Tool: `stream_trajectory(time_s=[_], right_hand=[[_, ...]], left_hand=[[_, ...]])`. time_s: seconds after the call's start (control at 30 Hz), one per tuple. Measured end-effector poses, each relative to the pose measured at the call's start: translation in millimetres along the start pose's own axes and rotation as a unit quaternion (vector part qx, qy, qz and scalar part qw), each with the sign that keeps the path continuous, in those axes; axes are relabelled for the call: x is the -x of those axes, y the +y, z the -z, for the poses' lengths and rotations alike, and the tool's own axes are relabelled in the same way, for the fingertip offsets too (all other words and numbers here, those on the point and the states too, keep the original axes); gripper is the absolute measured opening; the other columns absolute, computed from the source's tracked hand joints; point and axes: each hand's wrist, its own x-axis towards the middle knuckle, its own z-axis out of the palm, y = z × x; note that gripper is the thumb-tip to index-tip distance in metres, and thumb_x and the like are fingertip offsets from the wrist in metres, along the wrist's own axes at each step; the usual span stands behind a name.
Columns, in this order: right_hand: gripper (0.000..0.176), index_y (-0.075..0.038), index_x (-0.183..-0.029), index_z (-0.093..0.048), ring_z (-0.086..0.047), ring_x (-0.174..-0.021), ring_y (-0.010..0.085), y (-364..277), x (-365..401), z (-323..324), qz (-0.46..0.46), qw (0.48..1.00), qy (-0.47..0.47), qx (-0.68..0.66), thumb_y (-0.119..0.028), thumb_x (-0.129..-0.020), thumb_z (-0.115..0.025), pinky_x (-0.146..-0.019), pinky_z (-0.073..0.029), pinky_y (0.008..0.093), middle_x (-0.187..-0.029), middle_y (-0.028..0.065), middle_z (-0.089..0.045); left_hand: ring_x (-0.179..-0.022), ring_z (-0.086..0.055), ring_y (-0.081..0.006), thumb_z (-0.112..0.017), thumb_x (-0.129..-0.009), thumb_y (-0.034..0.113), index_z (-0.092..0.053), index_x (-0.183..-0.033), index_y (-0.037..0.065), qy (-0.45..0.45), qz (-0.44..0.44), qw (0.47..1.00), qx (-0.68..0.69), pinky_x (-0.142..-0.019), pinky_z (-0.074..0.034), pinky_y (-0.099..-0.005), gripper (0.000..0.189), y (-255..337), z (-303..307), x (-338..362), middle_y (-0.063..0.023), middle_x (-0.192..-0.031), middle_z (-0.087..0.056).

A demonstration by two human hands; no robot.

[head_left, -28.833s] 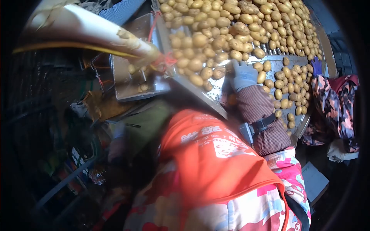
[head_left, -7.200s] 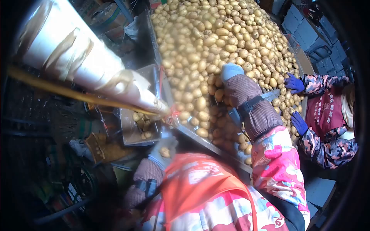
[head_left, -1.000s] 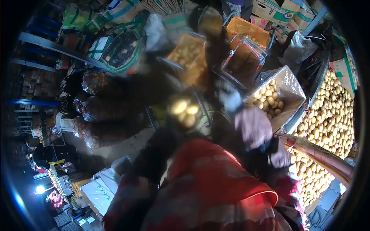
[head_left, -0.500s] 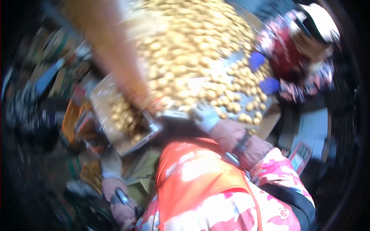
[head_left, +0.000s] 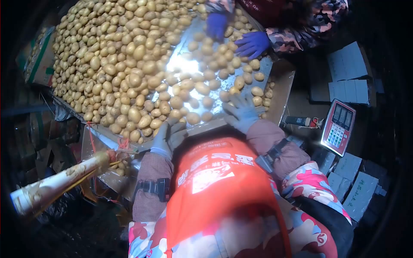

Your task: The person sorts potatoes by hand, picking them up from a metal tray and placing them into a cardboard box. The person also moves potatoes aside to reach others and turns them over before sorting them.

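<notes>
Both gloved, spread flat among potatoes: left hand, right hand.

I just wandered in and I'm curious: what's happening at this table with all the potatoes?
A person in grey gloves works at a metal table heaped with potatoes. Their left hand rests at the near edge against the pile; their right hand is spread open over loose ones. Opposite, a co-worker's blue-gloved hands touch potatoes too.

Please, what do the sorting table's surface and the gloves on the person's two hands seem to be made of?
The table surface: bare sheet metal, probably steel, polished; it throws a bright glare. Gloves on the left hand and right hand: grey knitted fabric, matt, perhaps coated; too blurred to be sure.
</notes>
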Motion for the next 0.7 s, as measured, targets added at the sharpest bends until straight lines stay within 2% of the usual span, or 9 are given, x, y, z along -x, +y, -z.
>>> stream_trajectory(time_s=[0.1,0.17,0.23,0.3,0.33,0.4,0.6,0.7], right_hand=[[0.043,-0.011,-0.122,-0.063,-0.051,-0.124,0.0375,48.3,7.8,16.7,-0.068,0.997,0.033,-0.013,-0.021,-0.081,-0.069,-0.11,-0.033,0.0551,-0.129,0.0139,-0.059],[0.042,-0.008,-0.122,-0.063,-0.054,-0.121,0.0361,82.1,-9.7,44.5,-0.161,0.984,0.06,-0.04,-0.016,-0.08,-0.069,-0.108,-0.037,0.0523,-0.125,0.0151,-0.061],[0.041,-0.005,-0.122,-0.062,-0.055,-0.119,0.0365,149.1,-24.3,37.0,-0.122,0.983,0.135,0.021,-0.019,-0.083,-0.067,-0.105,-0.039,0.0513,-0.127,0.0177,-0.06],[0.049,-0.004,-0.128,-0.059,-0.055,-0.119,0.0386,189.8,-52.5,26.3,-0.12,0.976,0.155,0.095,-0.024,-0.084,-0.067,-0.105,-0.039,0.0512,-0.126,0.0203,-0.061],[0.052,-0.006,-0.131,-0.057,-0.053,-0.122,0.0393,197.6,-72.4,20.4,-0.156,0.977,0.131,0.062,-0.028,-0.085,-0.066,-0.106,-0.038,0.0521,-0.129,0.0198,-0.059],[0.059,-0.008,-0.138,-0.054,-0.048,-0.128,0.0407,194.4,-114.4,16.1,-0.225,0.971,0.082,-0.001,-0.034,-0.086,-0.065,-0.109,-0.034,0.0539,-0.134,0.019,-0.056],[0.063,-0.018,-0.143,-0.05,-0.034,-0.138,0.0426,88.9,-150.9,7.4,-0.235,0.957,-0.046,0.164,-0.043,-0.087,-0.061,-0.111,-0.025,0.0616,-0.147,0.0123,-0.045],[0.057,-0.018,-0.14,-0.054,-0.04,-0.133,0.0412,83.1,-93.8,27.4,-0.082,0.985,-0.061,0.142,-0.038,-0.087,-0.062,-0.111,-0.026,0.061,-0.144,0.014,-0.047]], left_hand=[[-0.094,-0.071,-0.0307,-0.04,-0.104,0.053,-0.052,-0.139,0.003,0.062,0.01,0.998,-0.01,-0.078,-0.061,-0.034,0.062,-4.6,-1.7,-20.9,-0.0217,-0.127,-0.065],[-0.092,-0.071,-0.0323,-0.039,-0.103,0.055,-0.054,-0.136,0.001,0.09,0.029,0.995,0.011,-0.079,-0.061,-0.0376,0.065,-4.1,-0.6,-28.2,-0.0227,-0.124,-0.066],[-0.09,-0.07,-0.0325,-0.039,-0.103,0.056,-0.056,-0.133,0.0,0.111,0.028,0.993,0.013,-0.078,-0.061,-0.0385,0.065,-3.8,-1.6,-27.1,-0.0228,-0.121,-0.067],[-0.092,-0.071,-0.0355,-0.036,-0.103,0.056,-0.056,-0.131,-0.003,0.143,0.033,0.989,0.007,-0.078,-0.059,-0.0403,0.067,-4.2,-3.4,-30.4,-0.0232,-0.122,-0.067],[-0.093,-0.071,-0.0371,-0.034,-0.104,0.056,-0.056,-0.13,-0.004,0.158,0.038,0.987,0.002,-0.078,-0.058,-0.0413,0.069,-5.7,-3.4,-32.7,-0.0234,-0.123,-0.067],[-0.094,-0.07,-0.0402,-0.034,-0.104,0.055,-0.055,-0.129,-0.006,0.177,0.027,0.983,0.028,-0.079,-0.058,-0.0447,0.069,-13.3,4.8,-44.2,-0.0265,-0.121,-0.067],[-0.106,-0.064,-0.0492,-0.036,-0.104,0.052,-0.05,-0.129,-0.011,0.225,0.026,0.971,0.081,-0.088,-0.055,-0.0583,0.069,-4.2,-12.3,-43.1,-0.0364,-0.124,-0.06],[-0.11,-0.061,-0.0499,-0.037,-0.104,0.052,-0.049,-0.13,-0.011,0.223,0.031,0.972,0.071,-0.094,-0.052,-0.0593,0.069,-4.9,-7.2,-43.1,-0.0371,-0.127,-0.057]])
